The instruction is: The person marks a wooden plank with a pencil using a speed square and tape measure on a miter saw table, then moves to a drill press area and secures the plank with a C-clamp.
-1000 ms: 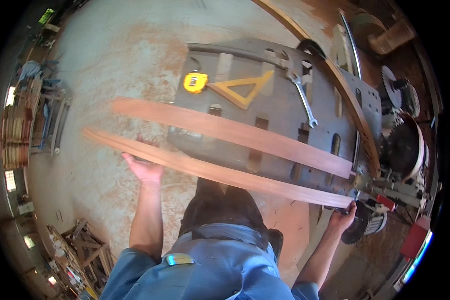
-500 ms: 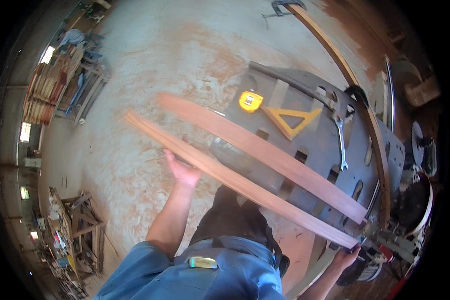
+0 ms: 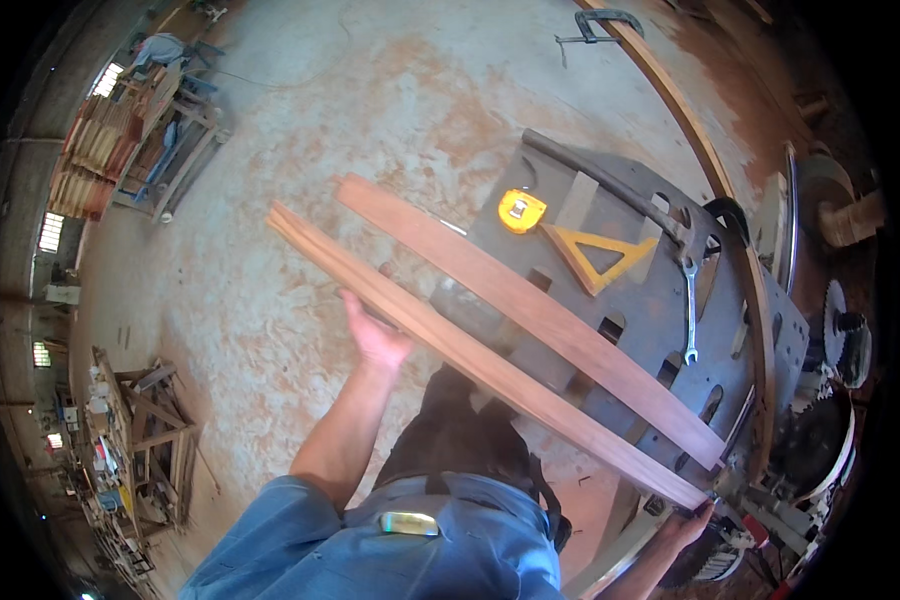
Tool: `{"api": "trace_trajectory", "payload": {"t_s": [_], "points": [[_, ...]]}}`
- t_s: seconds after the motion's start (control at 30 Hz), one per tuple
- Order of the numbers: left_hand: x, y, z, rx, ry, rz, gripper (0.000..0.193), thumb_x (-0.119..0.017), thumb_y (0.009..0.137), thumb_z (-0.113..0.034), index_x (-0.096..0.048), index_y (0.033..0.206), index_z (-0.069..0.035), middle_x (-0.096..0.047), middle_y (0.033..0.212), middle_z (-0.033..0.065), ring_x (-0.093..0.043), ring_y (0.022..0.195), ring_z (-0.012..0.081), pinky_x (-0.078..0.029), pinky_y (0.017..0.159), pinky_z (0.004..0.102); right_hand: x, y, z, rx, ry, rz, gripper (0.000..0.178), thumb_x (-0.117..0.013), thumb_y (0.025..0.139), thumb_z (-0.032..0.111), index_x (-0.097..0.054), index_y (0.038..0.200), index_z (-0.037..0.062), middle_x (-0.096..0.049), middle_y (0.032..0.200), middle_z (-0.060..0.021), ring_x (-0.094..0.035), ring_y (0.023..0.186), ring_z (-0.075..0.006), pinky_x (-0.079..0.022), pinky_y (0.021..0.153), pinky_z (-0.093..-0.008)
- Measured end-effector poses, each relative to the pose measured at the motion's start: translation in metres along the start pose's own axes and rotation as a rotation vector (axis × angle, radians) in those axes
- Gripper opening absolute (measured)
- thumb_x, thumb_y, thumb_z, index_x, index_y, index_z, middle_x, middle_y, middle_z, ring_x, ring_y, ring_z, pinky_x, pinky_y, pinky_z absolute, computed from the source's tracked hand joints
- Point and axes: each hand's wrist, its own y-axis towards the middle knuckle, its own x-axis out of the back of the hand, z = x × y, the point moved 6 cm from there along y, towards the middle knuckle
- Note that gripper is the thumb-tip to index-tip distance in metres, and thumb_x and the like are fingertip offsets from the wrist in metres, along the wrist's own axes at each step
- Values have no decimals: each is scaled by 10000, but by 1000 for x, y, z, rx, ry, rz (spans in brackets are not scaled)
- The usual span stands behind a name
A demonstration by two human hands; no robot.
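Note:
I hold a long, thin strip of reddish wood (image 3: 470, 355) that runs from upper left to lower right above the floor. My left hand (image 3: 375, 335) grips it from below, near its left third. My right hand (image 3: 688, 522) holds its lower right end beside the machine table. A second, wider reddish strip (image 3: 530, 305) lies on the grey metal table (image 3: 660, 300), parallel to the first and overhanging the table's left edge.
On the table lie a yellow tape measure (image 3: 522, 211), a yellow triangle square (image 3: 598, 255) and a wrench (image 3: 690, 310). A curved wooden strip (image 3: 715, 180) arcs along the right. A circular saw blade (image 3: 848, 345) is at far right. Stacked timber (image 3: 90, 160) and wooden frames (image 3: 145, 440) stand at left.
The view has swung so the table sits further right and lower. The held strip has tilted steeper, its left end rising, with both hands keeping their hold.

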Motion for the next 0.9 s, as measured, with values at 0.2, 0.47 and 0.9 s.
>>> {"api": "trace_trajectory", "payload": {"t_s": [0.2, 0.47, 0.9], "points": [[-12, -4, -1, 2, 26, 21, 721, -479, 907, -730, -608, 1201, -84, -639, 957, 51, -594, 897, 232, -505, 790, 391, 1, 9, -1, -7, 20, 37, 269, -578, 1008, 252, -659, 1125, 24, -677, 1123, -81, -633, 1056, -218, -502, 1003, -392], [-2, 5, -10, -12, 374, -114, 692, -353, 1013, -647, -366, 1461, -121, -496, 1367, 93, -500, 1252, 287, -456, 1004, 498, -15, -5, 4, 50, -394, 80, 216, -604, 987, 231, -689, 1056, 44, -687, 1005, -41, -638, 930, -153, -510, 797, -300], [10, 14, -31, 40, 878, -261, 357, -661, 928, -367, -627, 1113, -64, -663, 941, 36, -625, 808, 135, -423, 569, 284, -48, -22, 17, 148, -835, 125, 248, -590, 987, 252, -646, 1101, 39, -638, 871, -19, -594, 686, -116, -450, 536, -265]]}}
